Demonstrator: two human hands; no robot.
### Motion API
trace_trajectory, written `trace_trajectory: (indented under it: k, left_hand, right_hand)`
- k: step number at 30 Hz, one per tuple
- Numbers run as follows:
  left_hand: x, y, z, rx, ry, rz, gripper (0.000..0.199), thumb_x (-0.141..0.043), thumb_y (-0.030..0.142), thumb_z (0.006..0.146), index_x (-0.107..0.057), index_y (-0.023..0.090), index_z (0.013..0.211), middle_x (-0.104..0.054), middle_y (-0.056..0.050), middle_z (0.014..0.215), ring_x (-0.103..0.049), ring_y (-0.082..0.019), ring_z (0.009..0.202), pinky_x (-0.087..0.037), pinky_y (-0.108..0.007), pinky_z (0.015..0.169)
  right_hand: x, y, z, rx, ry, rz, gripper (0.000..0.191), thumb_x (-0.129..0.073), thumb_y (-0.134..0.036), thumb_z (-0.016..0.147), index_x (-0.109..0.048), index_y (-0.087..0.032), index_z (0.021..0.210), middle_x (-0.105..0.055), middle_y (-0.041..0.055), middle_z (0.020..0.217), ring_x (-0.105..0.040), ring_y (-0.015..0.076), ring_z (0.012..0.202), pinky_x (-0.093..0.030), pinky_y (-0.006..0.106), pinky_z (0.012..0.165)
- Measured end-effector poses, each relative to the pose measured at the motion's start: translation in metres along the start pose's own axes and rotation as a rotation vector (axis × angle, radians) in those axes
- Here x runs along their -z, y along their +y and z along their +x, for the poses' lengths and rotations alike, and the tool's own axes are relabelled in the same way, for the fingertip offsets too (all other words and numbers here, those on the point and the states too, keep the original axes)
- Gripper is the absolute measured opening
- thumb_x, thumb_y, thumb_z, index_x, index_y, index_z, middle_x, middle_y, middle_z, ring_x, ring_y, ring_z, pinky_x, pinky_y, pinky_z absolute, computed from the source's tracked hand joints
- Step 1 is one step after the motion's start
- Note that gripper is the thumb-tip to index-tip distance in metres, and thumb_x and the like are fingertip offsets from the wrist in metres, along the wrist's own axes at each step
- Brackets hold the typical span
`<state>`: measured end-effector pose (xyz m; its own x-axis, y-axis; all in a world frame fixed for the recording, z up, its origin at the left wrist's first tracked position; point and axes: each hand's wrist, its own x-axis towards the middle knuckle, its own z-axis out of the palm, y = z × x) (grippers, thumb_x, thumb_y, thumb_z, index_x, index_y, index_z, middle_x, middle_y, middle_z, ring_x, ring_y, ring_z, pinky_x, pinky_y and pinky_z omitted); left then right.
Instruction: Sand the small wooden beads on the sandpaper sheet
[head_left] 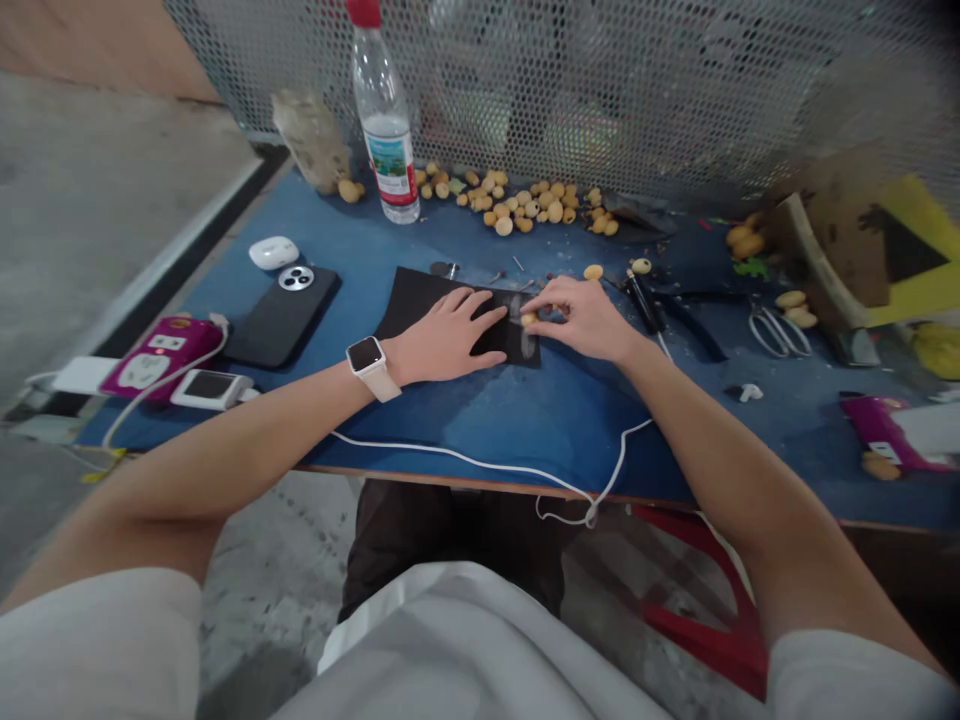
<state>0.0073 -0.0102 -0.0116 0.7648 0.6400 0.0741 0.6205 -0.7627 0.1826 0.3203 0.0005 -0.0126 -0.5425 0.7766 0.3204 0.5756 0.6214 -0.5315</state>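
Note:
On the blue table lies a black sheet (405, 294), its right end marked with pale dusty smears. My left hand (448, 340) rests flat on the sheet with its fingers spread, and a watch is on that wrist. At the sheet's right end my right hand (581, 318) pinches a small yellowish-tan piece (529, 320) between thumb and fingers, against or just above the smears. The hand partly hides the piece. Just beyond the right hand lies a flat yellowish piece (593, 272).
Behind stand a water bottle (394, 165) and many tan round pieces (504, 226). At left are a phone (283, 318), an earbud case (274, 252) and a power strip (161, 350). Pliers (694, 325) and scissors (778, 330) lie right. A white cable (465, 459) crosses the front.

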Motion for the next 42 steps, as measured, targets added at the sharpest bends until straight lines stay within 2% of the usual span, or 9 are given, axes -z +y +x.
trace_trajectory:
  k: [4, 7, 10, 13, 18, 22, 29, 35, 42]
  left_hand:
    - [0.000, 0.001, 0.001, -0.001, -0.008, -0.006, 0.088, -0.057, 0.069, 0.124, -0.054, 0.010, 0.189, -0.048, -0.029, 0.194, -0.043, -0.052, 0.179, -0.036, -0.072, 0.150]
    - [-0.001, 0.001, 0.001, -0.001, 0.004, 0.002, 0.087, -0.056, 0.068, 0.124, -0.053, 0.010, 0.189, -0.048, -0.029, 0.193, -0.043, -0.052, 0.179, -0.035, -0.073, 0.150]
    - [-0.001, 0.001, -0.001, -0.002, 0.012, 0.005, 0.086, -0.055, 0.069, 0.125, -0.054, 0.010, 0.189, -0.050, -0.028, 0.192, -0.043, -0.051, 0.179, -0.035, -0.072, 0.150]
    - [0.000, 0.000, -0.002, -0.002, 0.005, 0.005, 0.086, -0.054, 0.070, 0.125, -0.053, 0.012, 0.189, -0.049, -0.028, 0.194, -0.043, -0.051, 0.179, -0.038, -0.073, 0.149]
    - [0.001, 0.000, -0.002, 0.010, -0.008, 0.003, 0.087, -0.052, 0.071, 0.125, -0.052, 0.012, 0.190, -0.047, -0.027, 0.195, -0.041, -0.051, 0.181, -0.037, -0.073, 0.149]
    - [-0.001, -0.001, -0.003, 0.016, -0.006, -0.008, 0.086, -0.053, 0.072, 0.125, -0.052, 0.016, 0.190, -0.047, -0.025, 0.196, -0.040, -0.050, 0.182, -0.037, -0.073, 0.149]
    - [0.001, 0.002, -0.003, 0.012, -0.001, -0.008, 0.086, -0.054, 0.069, 0.125, -0.053, 0.012, 0.189, -0.048, -0.028, 0.194, -0.041, -0.052, 0.181, -0.037, -0.075, 0.149]
    - [0.005, 0.005, -0.002, 0.024, -0.032, 0.022, 0.085, -0.054, 0.068, 0.126, -0.052, 0.012, 0.190, -0.046, -0.027, 0.196, -0.042, -0.051, 0.181, -0.037, -0.073, 0.149]
    - [0.003, 0.004, -0.001, 0.014, -0.017, 0.010, 0.086, -0.055, 0.068, 0.125, -0.053, 0.011, 0.189, -0.048, -0.028, 0.194, -0.042, -0.052, 0.180, -0.037, -0.074, 0.149]
  right_hand:
    - [0.000, -0.008, -0.002, 0.051, -0.147, 0.106, 0.026, -0.097, -0.053, 0.102, -0.098, -0.029, 0.113, -0.088, 0.0072, 0.101, -0.077, 0.0276, 0.090, -0.062, 0.046, 0.091]
    - [-0.003, -0.003, -0.002, 0.031, 0.006, 0.003, 0.018, -0.093, -0.042, 0.104, -0.097, -0.029, 0.116, -0.088, 0.0095, 0.110, -0.080, 0.0307, 0.099, -0.064, 0.049, 0.097]
    - [-0.005, 0.007, -0.001, -0.032, 0.203, -0.087, 0.022, -0.087, -0.036, 0.106, -0.094, -0.028, 0.126, -0.087, 0.0120, 0.122, -0.081, 0.0319, 0.102, -0.067, 0.053, 0.100]
    - [-0.006, 0.011, -0.003, -0.047, 0.272, -0.105, 0.026, -0.084, -0.039, 0.108, -0.093, -0.029, 0.131, -0.086, 0.0117, 0.122, -0.080, 0.0310, 0.096, -0.069, 0.056, 0.099]
    - [-0.005, 0.008, -0.007, -0.003, 0.170, -0.096, 0.023, -0.078, -0.042, 0.112, -0.092, -0.030, 0.126, -0.087, 0.0135, 0.133, -0.083, 0.0358, 0.117, -0.068, 0.059, 0.110]
    - [-0.003, 0.009, -0.007, -0.018, 0.107, -0.111, 0.022, -0.078, -0.040, 0.112, -0.092, -0.030, 0.126, -0.089, 0.0130, 0.132, -0.083, 0.0349, 0.114, -0.068, 0.058, 0.108]
    - [-0.004, 0.019, -0.003, -0.045, 0.142, -0.152, 0.026, -0.074, -0.035, 0.113, -0.092, -0.027, 0.129, -0.091, 0.0165, 0.136, -0.084, 0.0409, 0.125, -0.065, 0.064, 0.115]
    - [-0.005, 0.027, 0.000, -0.036, 0.133, -0.177, 0.029, -0.076, -0.036, 0.110, -0.093, -0.026, 0.132, -0.092, 0.0152, 0.134, -0.084, 0.0390, 0.122, -0.065, 0.061, 0.112]
    - [0.012, 0.031, 0.001, -0.028, 0.051, -0.225, 0.025, -0.080, -0.042, 0.110, -0.094, -0.028, 0.124, -0.092, 0.0140, 0.117, -0.083, 0.0371, 0.107, -0.064, 0.055, 0.100]
